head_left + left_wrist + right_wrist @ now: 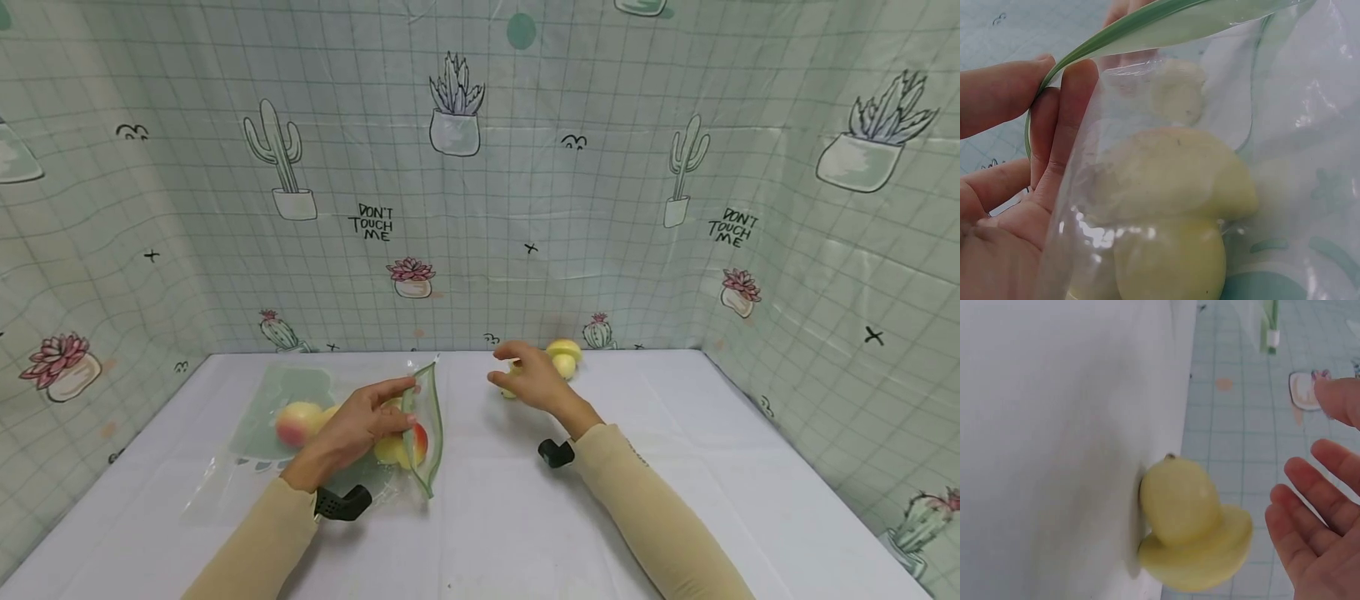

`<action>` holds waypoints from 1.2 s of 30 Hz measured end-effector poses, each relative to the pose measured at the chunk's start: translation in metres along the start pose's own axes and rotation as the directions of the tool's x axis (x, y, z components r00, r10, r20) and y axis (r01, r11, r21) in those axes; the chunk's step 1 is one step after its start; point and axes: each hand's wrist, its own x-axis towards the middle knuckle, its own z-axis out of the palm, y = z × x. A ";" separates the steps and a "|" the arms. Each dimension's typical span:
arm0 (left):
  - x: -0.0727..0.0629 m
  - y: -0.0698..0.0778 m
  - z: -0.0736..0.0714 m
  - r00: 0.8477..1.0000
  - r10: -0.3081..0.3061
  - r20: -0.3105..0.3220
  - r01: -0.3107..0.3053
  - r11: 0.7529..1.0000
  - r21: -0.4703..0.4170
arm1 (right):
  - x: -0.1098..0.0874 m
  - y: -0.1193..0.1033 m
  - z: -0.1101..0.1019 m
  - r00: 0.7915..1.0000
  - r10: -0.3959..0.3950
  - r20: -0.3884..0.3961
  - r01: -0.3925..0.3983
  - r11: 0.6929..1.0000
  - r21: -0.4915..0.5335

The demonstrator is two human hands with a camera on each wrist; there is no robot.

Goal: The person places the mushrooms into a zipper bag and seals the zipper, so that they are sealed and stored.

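A clear zip bag with a green-edged mouth lies on the left side of the table. My left hand pinches its rim between thumb and fingers, and the mouth gapes toward the right. Inside are several fruits, among them a red-and-yellow one and a yellow one seen through the plastic. My right hand is raised at the back centre, fingers spread and nothing in them. Beside it, a rounded yellow fruit touches a curved yellow one. Another yellow piece is partly hidden behind that hand.
A white cloth covers the table. Patterned sheets with cactus drawings hang behind it and along both sides. Each wrist wears a small black camera, one of them near the left sleeve.
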 end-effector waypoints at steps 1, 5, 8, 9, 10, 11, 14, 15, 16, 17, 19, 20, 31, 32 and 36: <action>0.000 0.000 0.000 1.000 -0.002 -0.004 0.002 1.000 0.006 | 0.000 0.001 -0.001 1.000 0.008 -0.004 -0.008 1.000 -0.003; 0.000 -0.001 0.000 1.000 0.005 0.000 -0.005 1.000 0.025 | 0.000 0.006 -0.003 0.999 0.036 -0.010 -0.036 0.999 -0.017; 0.000 -0.001 0.000 1.000 0.006 0.006 -0.006 1.000 0.015 | -0.001 0.011 -0.003 0.998 0.061 -0.019 -0.062 0.998 -0.030; 0.000 -0.001 0.000 1.000 0.009 0.011 -0.010 1.000 0.012 | -0.001 0.013 -0.004 0.998 0.067 -0.022 -0.068 0.997 -0.033; 0.000 -0.001 0.000 1.000 0.013 0.016 -0.013 1.000 0.005 | -0.001 0.015 -0.004 0.997 0.070 -0.024 -0.071 0.997 -0.035; 0.000 -0.001 0.000 1.000 0.016 0.021 -0.016 1.000 -0.002 | -0.001 0.017 -0.004 0.997 0.073 -0.028 -0.074 0.996 -0.041; 0.000 -0.001 0.000 0.999 0.028 0.028 -0.027 1.000 -0.008 | -0.001 0.023 -0.005 0.997 0.067 -0.029 -0.068 0.997 -0.048; 0.000 -0.001 0.000 0.999 0.029 0.028 -0.029 1.000 -0.009 | 0.000 0.024 -0.005 0.997 0.065 -0.028 -0.066 0.997 -0.047; 0.000 -0.001 0.000 0.999 0.029 0.026 -0.029 1.000 -0.004 | 0.000 0.026 -0.006 0.998 0.065 -0.027 -0.066 0.997 -0.046; 0.000 0.000 0.000 0.999 0.029 0.025 -0.029 1.000 -0.005 | 0.000 0.027 -0.006 0.998 0.065 -0.025 -0.066 0.997 -0.043; 0.000 0.000 0.000 0.999 0.026 0.021 -0.026 1.000 0.000 | 0.000 0.030 -0.007 0.997 0.072 -0.022 -0.073 0.996 -0.042; 0.000 -0.001 -0.001 0.999 0.027 0.021 -0.027 1.000 0.000 | 0.001 0.032 -0.007 0.997 0.076 -0.019 -0.077 0.996 -0.048; -0.001 -0.001 -0.001 1.000 0.011 0.016 -0.010 1.000 -0.022 | 0.002 0.043 -0.004 0.994 0.110 -0.002 -0.110 0.992 -0.066; -0.001 -0.001 -0.001 1.000 0.013 0.017 -0.013 1.000 -0.018 | 0.003 0.043 -0.004 0.994 0.113 -0.002 -0.112 0.991 -0.066; -0.001 -0.001 -0.001 1.000 0.011 0.012 -0.011 1.000 -0.022 | 0.002 0.044 -0.005 0.994 0.111 0.005 -0.110 0.992 -0.058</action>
